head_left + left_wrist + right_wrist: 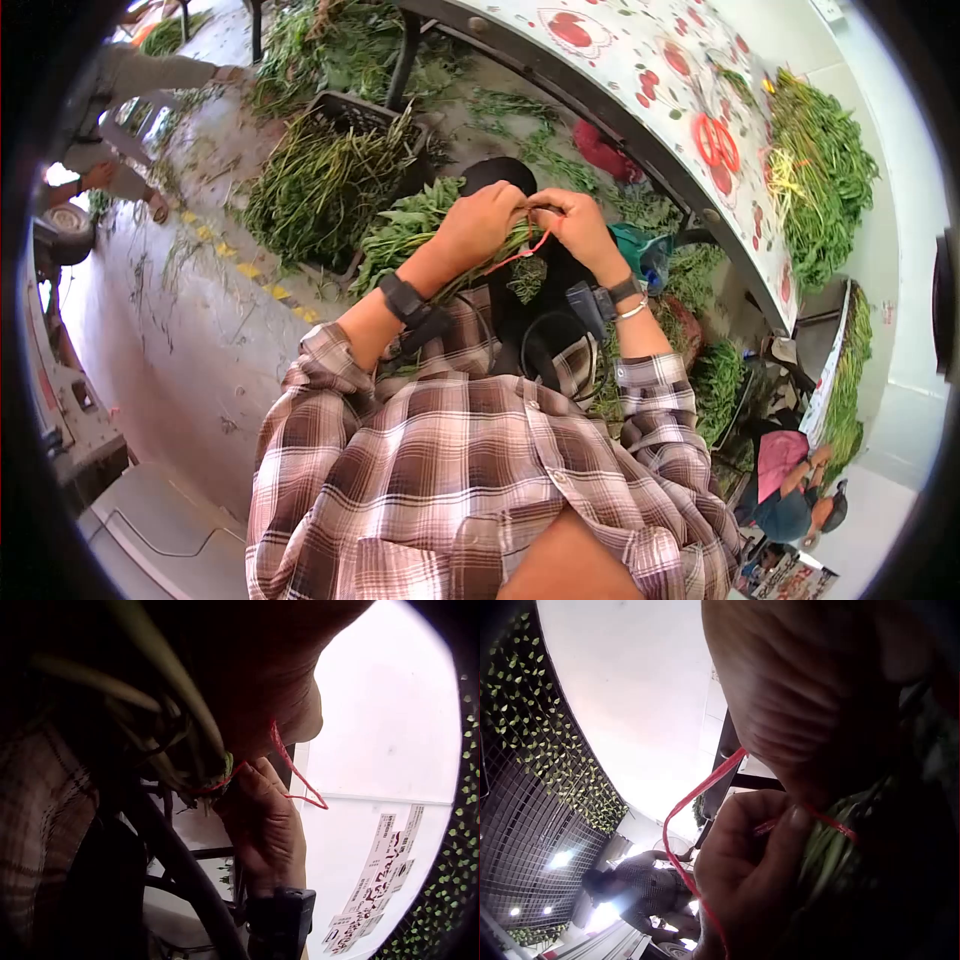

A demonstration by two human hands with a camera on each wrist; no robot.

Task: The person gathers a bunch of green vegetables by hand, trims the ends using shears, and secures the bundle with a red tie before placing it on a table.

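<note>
A bundle of leafy green stems (410, 228) lies in front of the person's lap, its leaves pointing left and its cut stems under the hands. Around the stems runs a red string (540, 243), with a loose tail hanging down. My left hand (482, 222) pinches the string between thumb and forefinger, most plainly in the right wrist view, where this left hand (742, 870) sits beside the stems. Close by, my right hand (582, 235) pinches the string too; in the left wrist view the right hand's (266, 821) fingertips are right at the stem ends.
A black crate (350, 115) heaped with greens stands on the floor ahead. The table (630, 50) with a patterned cover bears orange-handled scissors (716, 142) and a pile of greens (820, 180). Other people are at the far left and lower right (790, 480).
</note>
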